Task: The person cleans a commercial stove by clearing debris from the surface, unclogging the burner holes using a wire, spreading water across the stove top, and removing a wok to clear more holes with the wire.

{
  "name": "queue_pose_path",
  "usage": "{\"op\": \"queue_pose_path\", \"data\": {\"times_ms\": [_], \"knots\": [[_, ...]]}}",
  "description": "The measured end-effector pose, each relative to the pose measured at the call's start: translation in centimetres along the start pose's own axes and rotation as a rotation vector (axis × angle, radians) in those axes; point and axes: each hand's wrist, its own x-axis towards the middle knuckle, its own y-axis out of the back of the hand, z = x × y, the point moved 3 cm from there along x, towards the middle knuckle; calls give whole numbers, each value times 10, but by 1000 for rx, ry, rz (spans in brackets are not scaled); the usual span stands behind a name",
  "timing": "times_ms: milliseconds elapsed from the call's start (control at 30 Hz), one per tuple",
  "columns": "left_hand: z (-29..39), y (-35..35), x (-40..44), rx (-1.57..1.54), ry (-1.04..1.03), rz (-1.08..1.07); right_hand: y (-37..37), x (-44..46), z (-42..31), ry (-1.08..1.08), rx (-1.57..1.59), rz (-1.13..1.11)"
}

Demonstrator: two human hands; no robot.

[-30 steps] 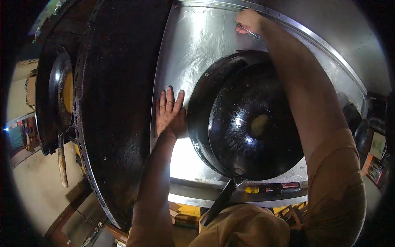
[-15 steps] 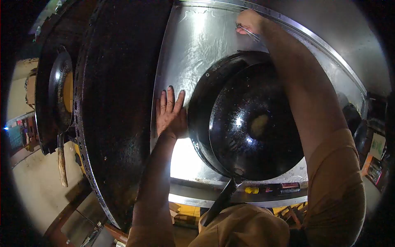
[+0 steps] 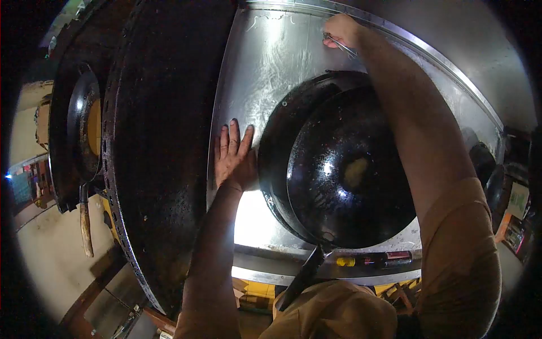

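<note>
My left hand [image 3: 234, 159] lies flat on the wet steel counter [image 3: 271, 73] with its fingers spread. It is just left of a large black wok [image 3: 355, 152], which rests in or on another dark round pan [image 3: 274, 152]; I cannot tell which. The wok's handle [image 3: 299, 279] points down towards my body. Near the counter's far edge, my right hand [image 3: 340, 31] is closed around a thin metal utensil [image 3: 345, 47], whose far end is hidden behind my forearm. That forearm passes over the wok's right side.
A dark panel [image 3: 164, 158] borders the counter on the left. Beyond it sits another pan [image 3: 84, 130] with a wooden handle. Along the near ledge lies a dark bottle-like item [image 3: 372, 259] with a yellow end. More dark pans [image 3: 485, 164] stand at the right.
Almost nothing differs. Both hands and the wok stay in place; the thin utensil in my right hand shifts very slightly.
</note>
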Motion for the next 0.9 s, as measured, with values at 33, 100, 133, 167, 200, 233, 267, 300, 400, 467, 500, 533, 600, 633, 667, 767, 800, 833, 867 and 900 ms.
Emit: {"op": "queue_pose_path", "data": {"times_ms": [33, 100, 133, 167, 200, 233, 267, 300, 400, 467, 500, 533, 600, 633, 667, 767, 800, 833, 867, 900], "knots": [[-1, 0, 0, -8, -4, 2, 1, -1, 1, 27, 44, -50], [-1, 0, 0, -15, -7, 6, 5, 24, 11, 136, -56, -106], [-1, -2, 1, -5, 2, -4, 10, 55, 18, 303, -247, -128], [-1, -3, 1, 4, 12, -16, 14, 80, 20, 589, -621, -119], [-1, -2, 0, 7, 15, -15, 7, 78, 14, 902, -965, -9], [0, -2, 1, 0, 16, -11, 7, 77, 13, 988, -1033, 32], [0, -1, 1, -7, 18, -6, 1, 53, 1, 1073, -1100, 82], [-1, -3, 0, 14, 20, -23, -1, 22, -10, 635, -548, 86], [-1, -1, 1, 0, 26, -25, 0, 14, -17, 444, -586, -56], [-1, -1, 1, 3, 42, -42, -1, 7, -17, 690, -1172, -202], [0, 0, 1, -15, 44, -51, 6, 8, -17, 511, -822, -145], [-1, 1, 2, -32, 47, -61, 9, 8, -18, 491, -856, -138], [-1, 3, 1, -47, 54, -69, 10, 26, -12, 476, -890, -133], [-1, 3, 1, -27, 41, -77, 12, 66, 7, 512, -709, -127], [-1, 4, 0, -8, 29, -86, 9, 62, 4, 527, -619, -124], [-3, 2, 2, 7, 32, -94, 13, 57, 2, 310, -463, -72], [-3, 2, 2, 15, 24, -75, 13, 60, 3, 236, -441, -55], [-3, 2, 0, -11, 34, -86, 10, 57, 7, 380, -425, -42], [-2, 3, 0, -12, 35, -86, 12, 51, 3, 452, -416, -34], [-2, 4, 1, -28, 39, -80, 14, 45, 0, 523, -408, -26]]}}
